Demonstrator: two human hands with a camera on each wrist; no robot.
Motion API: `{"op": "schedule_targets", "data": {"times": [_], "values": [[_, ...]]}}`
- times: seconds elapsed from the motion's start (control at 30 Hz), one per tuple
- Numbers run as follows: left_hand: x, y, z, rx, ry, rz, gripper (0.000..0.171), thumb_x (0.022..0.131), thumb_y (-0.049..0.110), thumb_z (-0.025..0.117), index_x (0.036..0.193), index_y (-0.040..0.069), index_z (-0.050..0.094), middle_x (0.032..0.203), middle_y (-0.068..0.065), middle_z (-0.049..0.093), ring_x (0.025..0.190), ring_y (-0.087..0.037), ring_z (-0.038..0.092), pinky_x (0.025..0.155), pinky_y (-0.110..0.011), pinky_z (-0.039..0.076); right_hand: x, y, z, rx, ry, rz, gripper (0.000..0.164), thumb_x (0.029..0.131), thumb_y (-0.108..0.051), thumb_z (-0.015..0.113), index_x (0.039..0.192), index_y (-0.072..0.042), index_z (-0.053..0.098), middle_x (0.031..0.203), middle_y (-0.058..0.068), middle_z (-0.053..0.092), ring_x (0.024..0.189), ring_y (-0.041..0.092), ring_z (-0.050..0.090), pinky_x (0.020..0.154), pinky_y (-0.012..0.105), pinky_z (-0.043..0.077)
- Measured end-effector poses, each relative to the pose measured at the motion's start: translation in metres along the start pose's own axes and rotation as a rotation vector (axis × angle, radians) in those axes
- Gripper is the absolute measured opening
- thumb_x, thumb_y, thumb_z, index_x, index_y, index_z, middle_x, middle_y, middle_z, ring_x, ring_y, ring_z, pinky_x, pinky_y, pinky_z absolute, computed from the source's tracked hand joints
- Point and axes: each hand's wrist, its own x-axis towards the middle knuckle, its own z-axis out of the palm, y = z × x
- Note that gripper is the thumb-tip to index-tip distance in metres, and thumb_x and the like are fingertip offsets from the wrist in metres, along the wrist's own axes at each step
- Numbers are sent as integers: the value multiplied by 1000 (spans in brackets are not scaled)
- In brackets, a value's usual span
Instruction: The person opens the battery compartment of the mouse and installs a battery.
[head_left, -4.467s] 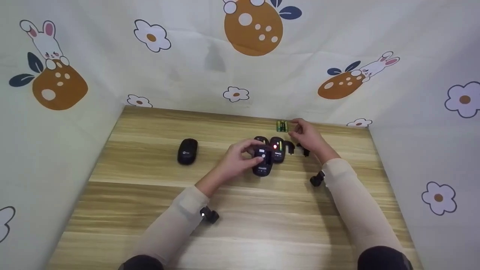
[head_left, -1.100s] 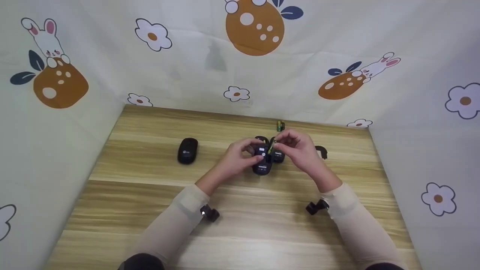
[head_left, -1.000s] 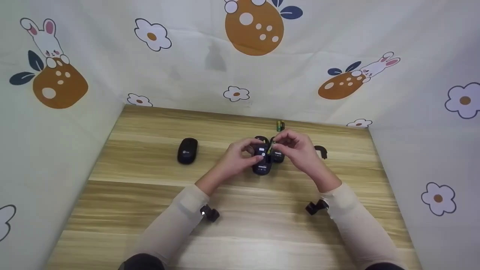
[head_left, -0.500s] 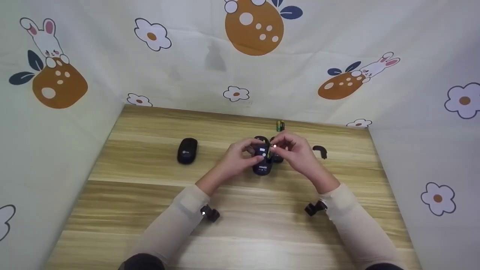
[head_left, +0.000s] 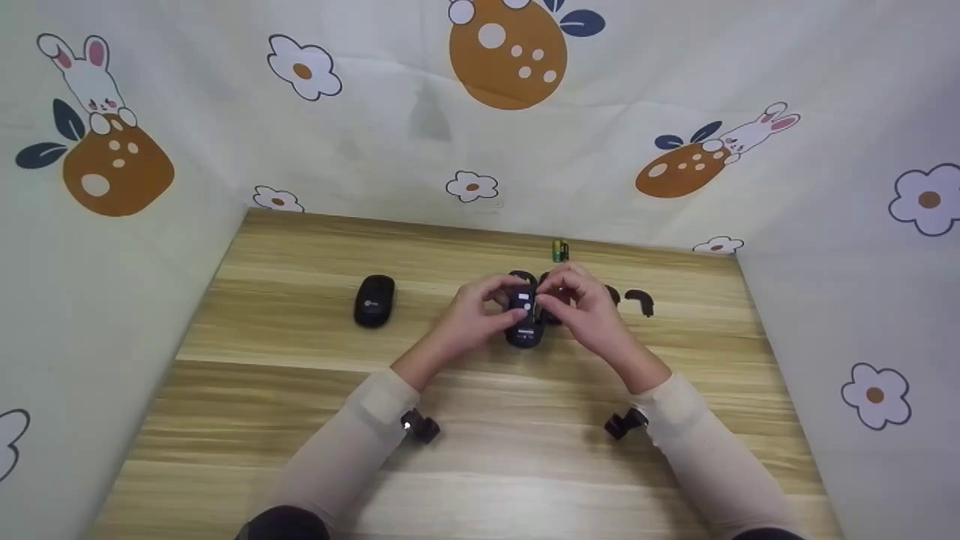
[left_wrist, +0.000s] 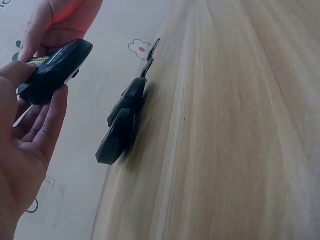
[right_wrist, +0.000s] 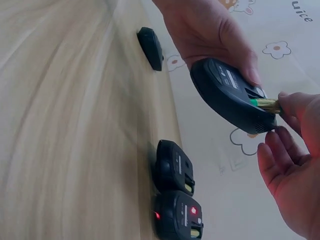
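Note:
A black computer mouse [head_left: 525,330], underside up, is held above the table by my left hand [head_left: 476,311], thumb on its underside and fingers round its edge. In the right wrist view its battery slot is uncovered, and a green and gold battery [right_wrist: 267,105] sits partly in it. My right hand [head_left: 589,311] pinches the outer end of that battery, while its other fingers lie by the mouse's end. The left wrist view also shows the battery [left_wrist: 39,61] at the mouse's top side, partly behind a thumb.
Two overturned mice [right_wrist: 172,167] with batteries in them lie side by side beneath the hands; one shows a red light. Another mouse [head_left: 375,301] stands upright to the left. Loose batteries [head_left: 560,251] lie near the back wall, and black curved covers [head_left: 641,301] to the right.
My right hand has come from the loose batteries at the back to the held mouse, bringing one battery. Over the last second the battery has tilted down into the slot. My left hand stays put.

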Motion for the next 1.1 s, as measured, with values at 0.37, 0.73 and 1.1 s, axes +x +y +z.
{"op": "schedule_targets", "data": {"times": [0.37, 0.73, 1.1], "values": [[1, 1, -1, 21, 12, 9, 43, 98, 15, 86, 139, 10, 73, 108, 1, 77, 100, -19, 70, 104, -49, 54, -1, -1, 10, 180, 12, 284, 28, 110, -10, 69, 133, 6, 72, 119, 14, 78, 105, 19, 73, 87, 32, 65], [0, 0, -2, 39, 15, 6, 45, 98, 16, 86, 140, 10, 72, 116, 0, 77, 103, -19, 70, 106, -47, 54, -2, -5, 14, 156, 22, 247, 26, 110, -8, 68, 132, 5, 74, 123, 15, 78, 109, 18, 74, 91, 30, 64], [0, -1, 1, 54, 24, 9, 45, 97, 16, 87, 139, 10, 72, 114, 0, 76, 103, -17, 70, 108, -47, 52, -2, -2, 17, 82, 40, 193, 23, 110, -4, 67, 129, 7, 73, 119, 19, 78, 107, 16, 73, 90, 23, 60]]}}
